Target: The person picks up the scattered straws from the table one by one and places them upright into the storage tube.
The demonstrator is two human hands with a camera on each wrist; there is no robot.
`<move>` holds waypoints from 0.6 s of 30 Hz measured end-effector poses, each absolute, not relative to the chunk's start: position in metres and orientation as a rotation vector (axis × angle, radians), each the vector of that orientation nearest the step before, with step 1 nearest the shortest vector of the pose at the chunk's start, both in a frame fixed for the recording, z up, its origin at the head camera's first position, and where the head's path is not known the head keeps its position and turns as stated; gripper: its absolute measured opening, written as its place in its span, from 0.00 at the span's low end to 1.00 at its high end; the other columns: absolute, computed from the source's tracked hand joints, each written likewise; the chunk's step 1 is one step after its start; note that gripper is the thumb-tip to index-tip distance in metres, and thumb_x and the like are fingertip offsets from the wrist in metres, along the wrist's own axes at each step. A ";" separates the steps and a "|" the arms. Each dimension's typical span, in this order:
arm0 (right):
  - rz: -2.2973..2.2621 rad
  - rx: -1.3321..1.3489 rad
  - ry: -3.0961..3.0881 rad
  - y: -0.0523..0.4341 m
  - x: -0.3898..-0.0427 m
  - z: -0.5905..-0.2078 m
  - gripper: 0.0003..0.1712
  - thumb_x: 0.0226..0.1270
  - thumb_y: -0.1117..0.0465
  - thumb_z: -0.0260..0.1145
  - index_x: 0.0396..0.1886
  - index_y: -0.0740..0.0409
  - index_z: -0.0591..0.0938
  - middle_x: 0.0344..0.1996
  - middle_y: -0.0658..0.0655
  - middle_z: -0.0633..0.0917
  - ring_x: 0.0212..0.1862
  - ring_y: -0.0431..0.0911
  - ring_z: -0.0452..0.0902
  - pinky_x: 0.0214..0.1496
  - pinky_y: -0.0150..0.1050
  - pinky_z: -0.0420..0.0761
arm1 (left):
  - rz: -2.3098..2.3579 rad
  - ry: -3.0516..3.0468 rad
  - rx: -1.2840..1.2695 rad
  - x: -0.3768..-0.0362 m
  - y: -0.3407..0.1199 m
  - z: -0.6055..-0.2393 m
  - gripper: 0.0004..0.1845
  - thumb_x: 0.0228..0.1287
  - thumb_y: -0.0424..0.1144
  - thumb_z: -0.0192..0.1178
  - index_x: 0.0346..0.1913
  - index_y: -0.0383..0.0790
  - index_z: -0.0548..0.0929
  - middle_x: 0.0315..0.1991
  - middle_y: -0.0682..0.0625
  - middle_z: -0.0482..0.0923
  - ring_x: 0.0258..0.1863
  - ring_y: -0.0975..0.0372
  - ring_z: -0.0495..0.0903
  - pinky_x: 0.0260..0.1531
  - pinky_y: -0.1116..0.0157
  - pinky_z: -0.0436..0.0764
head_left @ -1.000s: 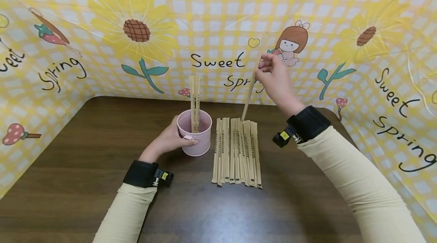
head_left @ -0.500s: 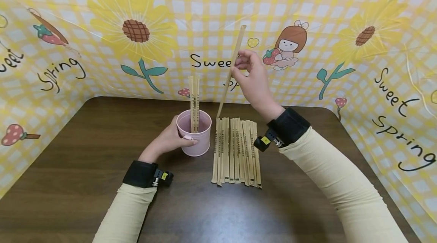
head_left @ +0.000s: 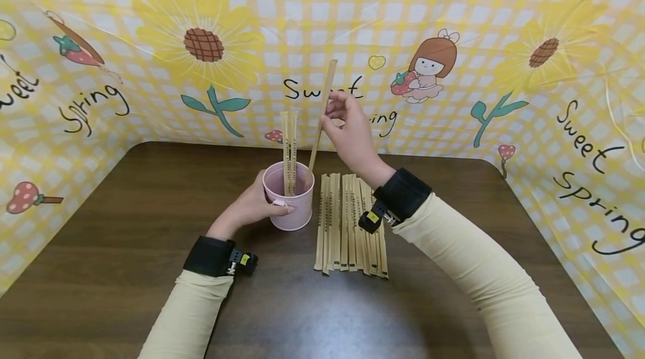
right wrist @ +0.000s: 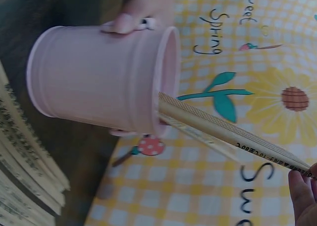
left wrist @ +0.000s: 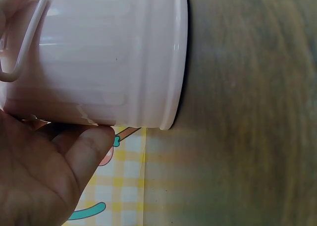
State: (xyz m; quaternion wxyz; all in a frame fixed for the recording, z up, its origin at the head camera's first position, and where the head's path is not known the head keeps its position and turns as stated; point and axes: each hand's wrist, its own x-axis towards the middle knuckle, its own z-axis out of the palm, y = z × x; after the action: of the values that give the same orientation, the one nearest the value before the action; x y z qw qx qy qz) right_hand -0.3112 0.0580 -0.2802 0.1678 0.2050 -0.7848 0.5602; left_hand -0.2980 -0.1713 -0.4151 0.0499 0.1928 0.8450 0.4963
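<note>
Left grip [head_left: 250,205] clasps the pink bucket [head_left: 296,214]; right grip [head_left: 350,129] pinches a slim packet [head_left: 329,80] tilted at the bucket's mouth.

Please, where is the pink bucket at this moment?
In the head view, the pink bucket stands on the brown table near the middle, just left of the row of tan sticks, with the left hand gripping its side.

Dark brown table [head_left: 111,269]; yellow checked cloth [head_left: 317,6] behind, printed with sunflowers [head_left: 204,44]
</note>
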 end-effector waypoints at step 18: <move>1.573 0.511 -2.396 0.046 -0.319 -0.338 0.23 0.71 0.74 0.61 0.64 0.73 0.71 0.50 0.70 0.80 0.54 0.62 0.80 0.61 0.47 0.81 | 1.558 2.530 0.673 -0.300 -0.172 -0.416 0.52 0.52 0.32 0.75 0.77 0.34 0.54 0.69 0.34 0.67 0.65 0.45 0.71 0.66 0.48 0.71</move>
State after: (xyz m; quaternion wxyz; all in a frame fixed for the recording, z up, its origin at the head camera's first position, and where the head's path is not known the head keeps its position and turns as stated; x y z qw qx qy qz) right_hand -0.3189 0.0457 -0.3381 0.1149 0.1743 -0.8176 0.5366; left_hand -0.3000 -0.1720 -0.4157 0.0475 0.2206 0.8295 0.5109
